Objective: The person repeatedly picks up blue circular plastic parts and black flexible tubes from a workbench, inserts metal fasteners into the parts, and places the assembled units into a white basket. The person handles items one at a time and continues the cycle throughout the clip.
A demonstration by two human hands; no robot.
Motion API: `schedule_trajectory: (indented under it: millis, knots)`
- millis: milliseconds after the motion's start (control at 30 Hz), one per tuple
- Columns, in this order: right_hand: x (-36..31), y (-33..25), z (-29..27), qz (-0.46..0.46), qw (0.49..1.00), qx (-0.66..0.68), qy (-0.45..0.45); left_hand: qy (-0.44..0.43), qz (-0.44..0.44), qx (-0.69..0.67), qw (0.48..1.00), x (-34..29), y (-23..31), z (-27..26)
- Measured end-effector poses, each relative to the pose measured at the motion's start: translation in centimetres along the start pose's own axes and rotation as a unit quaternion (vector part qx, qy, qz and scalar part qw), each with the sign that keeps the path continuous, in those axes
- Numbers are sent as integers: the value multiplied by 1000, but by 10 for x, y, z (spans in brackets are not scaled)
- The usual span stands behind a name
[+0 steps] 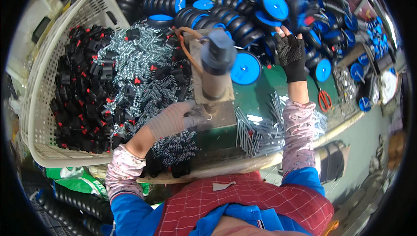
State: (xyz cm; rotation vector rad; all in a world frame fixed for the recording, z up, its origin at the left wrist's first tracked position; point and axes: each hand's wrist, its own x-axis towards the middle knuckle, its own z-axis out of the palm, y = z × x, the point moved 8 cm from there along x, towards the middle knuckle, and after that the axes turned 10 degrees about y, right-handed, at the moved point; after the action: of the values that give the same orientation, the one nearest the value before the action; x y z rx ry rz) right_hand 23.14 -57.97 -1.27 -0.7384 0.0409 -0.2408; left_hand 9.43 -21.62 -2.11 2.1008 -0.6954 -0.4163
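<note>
My left hand (171, 119), in a grey glove, reaches over the springs to the base plate (223, 116) of a bench press (216, 60). Its fingers are drawn together, and a small curled metal piece (210, 117) shows at their tips. My right hand (290, 55), in a black fingerless glove, is stretched out toward the heap of black wheels with blue hubs (275, 6). Its fingers are apart with nothing in them. Just beyond them is a motion-blurred wheel with a red part (309, 20). Loose springs (152, 90) lie heaped beside black plastic parts with red bits (82, 92).
A white perforated basket (39, 101) stands at the left. Metal rods (260, 134) lie on the green table (271, 79) near its front edge, with red-handled scissors (324, 100) to their right. Rows of black wheels (160, 3) line the back.
</note>
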Motion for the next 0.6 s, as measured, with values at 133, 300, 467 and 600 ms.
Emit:
schedule_trajectory:
  millis: [133,300,467,600]
  knots:
    - [46,67,51,-220,715,-642,-168,-35,-58,-22,997,-5,10,-7]
    - [87,160,54,-171,287,-903,-271,-70,92,62,991,-35,40,11]
    - [105,113,91,24,698,-653,-293,-97,110,-1,989,-78,40,8]
    - [118,43,189,-143,853,-478,-152,-48,137,-38,989,-91,51,9]
